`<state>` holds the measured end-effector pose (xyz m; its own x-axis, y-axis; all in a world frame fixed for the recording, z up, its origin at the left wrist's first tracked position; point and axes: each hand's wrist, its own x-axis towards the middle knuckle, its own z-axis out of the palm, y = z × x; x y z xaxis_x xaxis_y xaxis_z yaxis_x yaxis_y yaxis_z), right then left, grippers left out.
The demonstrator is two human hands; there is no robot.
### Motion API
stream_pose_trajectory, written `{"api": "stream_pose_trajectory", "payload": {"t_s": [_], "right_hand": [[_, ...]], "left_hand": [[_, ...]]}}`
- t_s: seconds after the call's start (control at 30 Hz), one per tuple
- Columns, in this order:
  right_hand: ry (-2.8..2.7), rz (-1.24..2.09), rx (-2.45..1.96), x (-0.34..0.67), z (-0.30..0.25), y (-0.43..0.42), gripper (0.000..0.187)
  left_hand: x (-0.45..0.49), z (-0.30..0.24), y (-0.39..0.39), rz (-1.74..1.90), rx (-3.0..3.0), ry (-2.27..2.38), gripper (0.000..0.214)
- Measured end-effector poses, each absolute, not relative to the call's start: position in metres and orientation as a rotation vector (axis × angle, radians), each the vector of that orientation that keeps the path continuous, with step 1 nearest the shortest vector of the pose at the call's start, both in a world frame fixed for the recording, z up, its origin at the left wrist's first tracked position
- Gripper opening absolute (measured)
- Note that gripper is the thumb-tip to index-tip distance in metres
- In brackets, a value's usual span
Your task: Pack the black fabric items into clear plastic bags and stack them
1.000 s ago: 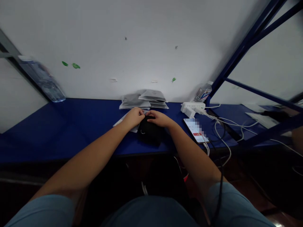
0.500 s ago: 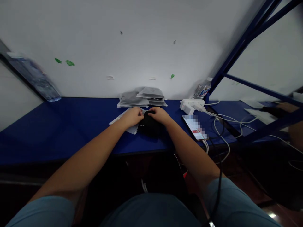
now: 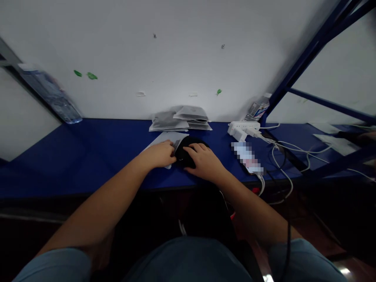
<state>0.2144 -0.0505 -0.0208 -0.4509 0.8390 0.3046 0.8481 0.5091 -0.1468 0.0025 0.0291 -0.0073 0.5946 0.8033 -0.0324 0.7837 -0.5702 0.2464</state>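
A black, rounded soft item (image 3: 188,145) lies on the blue table (image 3: 88,156), partly on a clear plastic bag (image 3: 167,138). My right hand (image 3: 205,161) lies on top of the black item with its fingers curled over it. My left hand (image 3: 160,154) rests on the bag's near edge and touches the item's left side, fingers bent. Much of the item is hidden under my right hand.
A stack of grey packets (image 3: 180,118) sits against the white wall. A white power strip (image 3: 242,129) with cables (image 3: 282,156) and a phone (image 3: 248,158) lie to the right, a water bottle (image 3: 258,109) behind them. Another bottle (image 3: 49,94) stands far left. Blue frame bars (image 3: 308,51) rise at right.
Both hands have drawn back toward me. My right hand has moved from the item's far edge onto its top, and more of the plastic bag shows beyond my left hand.
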Motion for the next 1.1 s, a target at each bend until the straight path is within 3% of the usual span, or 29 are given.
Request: {"api": "stream_pose_trajectory", "payload": {"t_s": [0.07,0.23,0.47,0.67,1.1], "right_hand": [[-2.395,-0.120,-1.487,0.206,-0.024,-0.054,0.060],[-2.306,-0.157,-1.599,0.195,-0.022,-0.048,0.030],[-1.957,-0.110,-1.728,0.188,-0.022,-0.040,0.033],[-2.238,-0.259,-1.717,0.172,-0.024,-0.051,0.020],[-2.583,-0.314,-1.685,0.168,-0.003,-0.043,0.034]], "left_hand": [[0.003,-0.010,0.022,-0.035,2.705,1.275,0.021],[0.007,-0.010,0.019,0.027,2.677,1.224,0.022],[0.009,-0.009,0.023,0.150,2.511,1.246,0.026],[0.006,-0.013,0.028,0.213,2.497,1.230,0.027],[0.005,-0.006,0.027,0.213,2.743,1.387,0.031]]}}
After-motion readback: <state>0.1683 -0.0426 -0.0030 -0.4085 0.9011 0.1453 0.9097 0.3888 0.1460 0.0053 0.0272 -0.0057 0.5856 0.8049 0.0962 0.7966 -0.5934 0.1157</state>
